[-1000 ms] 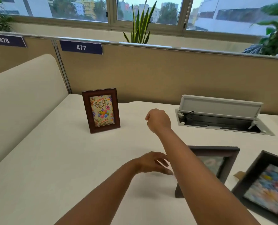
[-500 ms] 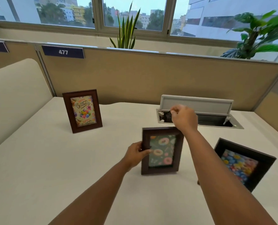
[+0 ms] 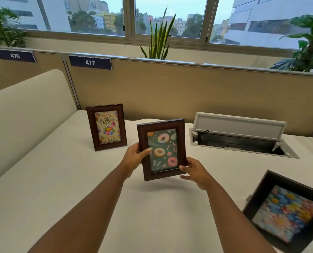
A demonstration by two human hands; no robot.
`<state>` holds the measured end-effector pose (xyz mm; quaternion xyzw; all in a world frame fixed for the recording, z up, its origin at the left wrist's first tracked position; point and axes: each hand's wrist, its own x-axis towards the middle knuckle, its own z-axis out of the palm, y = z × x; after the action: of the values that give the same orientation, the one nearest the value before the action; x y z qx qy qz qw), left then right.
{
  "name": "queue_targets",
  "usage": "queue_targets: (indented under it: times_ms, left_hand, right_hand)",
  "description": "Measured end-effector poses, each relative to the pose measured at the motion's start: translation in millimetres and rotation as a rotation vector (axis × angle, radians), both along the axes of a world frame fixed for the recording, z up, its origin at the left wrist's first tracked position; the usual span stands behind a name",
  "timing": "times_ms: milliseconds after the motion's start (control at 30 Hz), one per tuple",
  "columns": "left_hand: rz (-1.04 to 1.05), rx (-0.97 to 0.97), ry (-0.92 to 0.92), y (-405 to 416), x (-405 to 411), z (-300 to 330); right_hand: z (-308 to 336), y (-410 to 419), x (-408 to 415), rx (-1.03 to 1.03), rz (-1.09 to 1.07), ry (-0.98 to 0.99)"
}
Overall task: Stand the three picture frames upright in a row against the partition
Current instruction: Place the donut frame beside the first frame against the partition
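A brown frame with a birthday card (image 3: pixel 107 127) stands upright on the white desk, near the tan partition (image 3: pixel 170 92). I hold a second brown frame with a doughnut picture (image 3: pixel 162 148) upright and slightly tilted above the desk's middle. My left hand (image 3: pixel 136 157) grips its left edge, thumb on the glass. Its lower right corner sits in my right hand (image 3: pixel 195 171). A black frame with a flower picture (image 3: pixel 285 212) lies leaning at the front right.
An open cable box with a raised white lid (image 3: pixel 239 136) is set into the desk (image 3: pixel 60 189) at the back right. A cream side panel (image 3: pixel 24 110) bounds the desk on the left. Plants and windows lie beyond the partition.
The doughnut frame went from lying near the front to standing, then lifted off the desk. My right hand came down from its top to its lower right corner.
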<state>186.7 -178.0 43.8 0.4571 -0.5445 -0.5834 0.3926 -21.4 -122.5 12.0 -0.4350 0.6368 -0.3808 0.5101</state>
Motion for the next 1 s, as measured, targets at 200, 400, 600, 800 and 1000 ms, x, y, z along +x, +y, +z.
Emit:
queue_targets:
  times_ms: [200,400,600,800,1000]
  left_hand:
    - [0.004,0.218,-0.048,-17.0,14.6,-3.6]
    - [-0.080,0.438,0.110,-44.1,13.4,-29.5]
    - [0.003,0.431,0.178,-75.8,10.8,-36.2]
    - [0.024,0.298,0.205,-97.7,7.0,-46.6]
    - [0.176,0.066,-0.184,-103.8,26.0,-78.5]
  right_hand:
    - [-1.9,-32.4,15.3,-0.071,0.006,-0.184]
    - [-10.8,-66.3,15.2,-0.074,0.038,-0.229]
    - [-38.7,-87.5,11.4,-0.070,0.094,-0.231]
    - [-60.5,-110.8,15.3,-0.140,0.041,-0.257]
    - [-65.9,-146.7,37.0,-0.219,-0.004,-0.264]
